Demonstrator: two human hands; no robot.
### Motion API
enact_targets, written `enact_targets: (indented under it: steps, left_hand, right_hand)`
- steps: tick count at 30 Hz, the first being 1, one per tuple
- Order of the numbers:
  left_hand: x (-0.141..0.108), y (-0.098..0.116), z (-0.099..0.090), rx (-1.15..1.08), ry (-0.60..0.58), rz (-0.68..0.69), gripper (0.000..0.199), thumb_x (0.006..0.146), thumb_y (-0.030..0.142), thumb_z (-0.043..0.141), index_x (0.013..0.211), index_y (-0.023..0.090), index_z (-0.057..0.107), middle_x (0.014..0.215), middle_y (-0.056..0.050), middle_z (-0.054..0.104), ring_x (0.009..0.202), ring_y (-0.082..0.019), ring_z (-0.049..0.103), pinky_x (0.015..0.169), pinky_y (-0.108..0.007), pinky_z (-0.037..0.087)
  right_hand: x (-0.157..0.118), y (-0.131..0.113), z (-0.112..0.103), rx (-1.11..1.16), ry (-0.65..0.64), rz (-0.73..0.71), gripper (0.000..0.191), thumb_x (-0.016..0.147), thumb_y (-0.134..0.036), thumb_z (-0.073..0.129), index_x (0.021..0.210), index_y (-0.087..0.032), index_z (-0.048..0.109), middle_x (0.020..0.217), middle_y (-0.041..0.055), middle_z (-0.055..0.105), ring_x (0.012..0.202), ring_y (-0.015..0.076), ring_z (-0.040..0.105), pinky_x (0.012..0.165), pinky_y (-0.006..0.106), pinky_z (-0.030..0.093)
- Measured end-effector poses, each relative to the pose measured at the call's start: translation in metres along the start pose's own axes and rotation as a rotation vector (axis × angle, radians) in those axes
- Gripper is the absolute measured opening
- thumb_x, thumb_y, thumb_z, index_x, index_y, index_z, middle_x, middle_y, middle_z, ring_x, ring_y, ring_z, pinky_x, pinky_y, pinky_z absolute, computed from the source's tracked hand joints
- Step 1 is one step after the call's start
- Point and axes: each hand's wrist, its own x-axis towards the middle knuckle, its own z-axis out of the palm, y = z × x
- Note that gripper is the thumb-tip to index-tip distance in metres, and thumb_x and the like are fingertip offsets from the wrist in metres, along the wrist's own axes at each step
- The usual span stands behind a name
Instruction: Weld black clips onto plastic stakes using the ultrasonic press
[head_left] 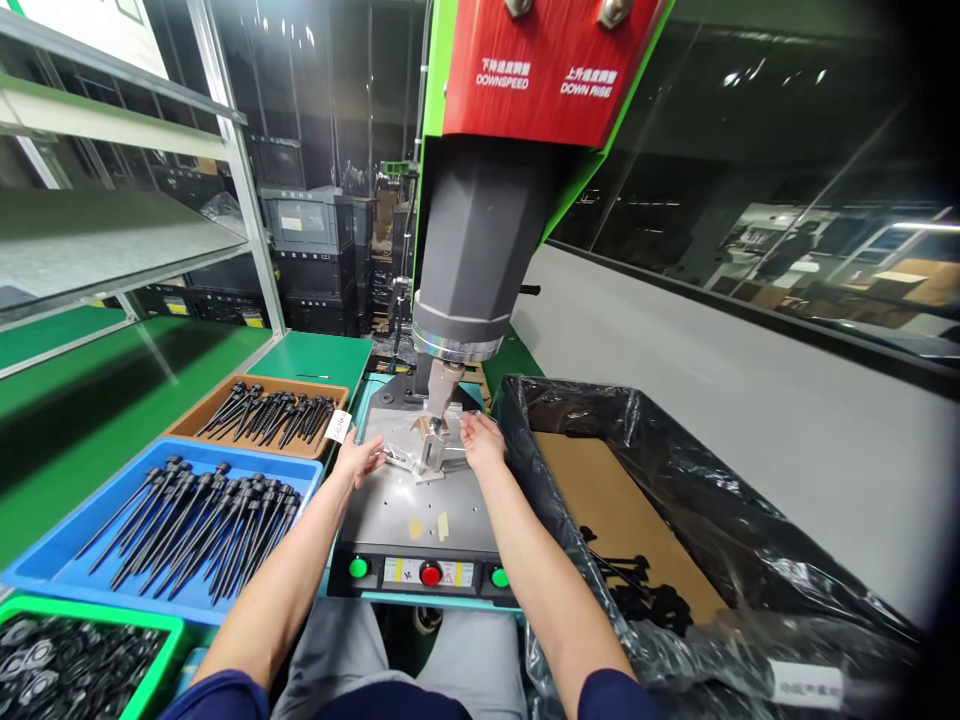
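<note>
A metal fixture (430, 450) stands on the press's steel base plate (367, 520), with a dark round part (434, 426) at its top. Directly above it is the metal horn (444, 380) of the press; I cannot tell whether the two touch. My left hand (360, 459) is just left of the fixture, fingers apart, nothing visible in it. On the other side, my right hand (482, 439) is close to the fixture, its fingers loosely extended and slightly bent. Whether those fingertips touch the fixture is unclear.
On the left are a brown tray (202, 437) and a blue tray (56, 560) of black rod-shaped parts, plus a green bin (177, 640) of small black pieces. At right, a box lined with black plastic (720, 490) holds several black parts. Green buttons (358, 568) flank a red one (430, 573).
</note>
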Motion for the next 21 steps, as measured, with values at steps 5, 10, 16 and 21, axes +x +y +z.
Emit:
enact_targets:
  steps: [5, 10, 16, 21]
  left_hand:
    - [0.001, -0.007, 0.006, 0.004, 0.073, 0.042, 0.096, 0.064, 0.006, 0.081, 0.145, 0.016, 0.030, 0.080, -0.006, 0.069, 0.054, -0.015, 0.066, 0.050, -0.022, 0.052]
    - [-0.006, -0.029, 0.009, -0.026, 0.184, 0.072, 0.074, 0.069, 0.008, 0.076, 0.134, 0.014, 0.041, 0.074, -0.001, 0.064, 0.048, -0.010, 0.061, 0.046, -0.018, 0.047]
    - [-0.026, -0.070, 0.018, -0.129, 0.088, -0.070, 0.018, 0.079, 0.021, 0.069, 0.091, 0.013, 0.058, 0.073, -0.007, 0.065, 0.059, -0.015, 0.067, 0.055, -0.023, 0.055]
    - [-0.023, -0.073, 0.028, -0.202, 0.006, -0.149, 0.024, 0.079, 0.032, 0.073, 0.086, 0.015, 0.058, 0.087, -0.012, 0.069, 0.071, -0.018, 0.070, 0.064, -0.028, 0.060]
  right_hand:
    - [-0.004, -0.003, 0.002, 0.028, 0.050, 0.046, 0.018, 0.082, -0.009, 0.066, 0.089, -0.019, 0.054, 0.067, 0.0006, 0.071, 0.052, 0.0118, 0.066, 0.043, 0.016, 0.050]
    - [-0.005, -0.004, 0.003, 0.033, 0.052, 0.049, 0.020, 0.080, -0.010, 0.070, 0.089, -0.019, 0.055, 0.067, 0.0006, 0.070, 0.052, 0.0116, 0.065, 0.043, 0.017, 0.050]
    - [-0.001, -0.001, 0.001, 0.023, 0.043, 0.037, 0.021, 0.078, -0.012, 0.072, 0.086, -0.020, 0.054, 0.067, 0.0003, 0.071, 0.052, 0.0126, 0.066, 0.044, 0.018, 0.051]
    - [0.000, 0.001, -0.001, -0.007, -0.003, -0.013, 0.025, 0.076, -0.020, 0.077, 0.084, -0.020, 0.053, 0.066, -0.0002, 0.070, 0.050, 0.0133, 0.065, 0.041, 0.019, 0.051]
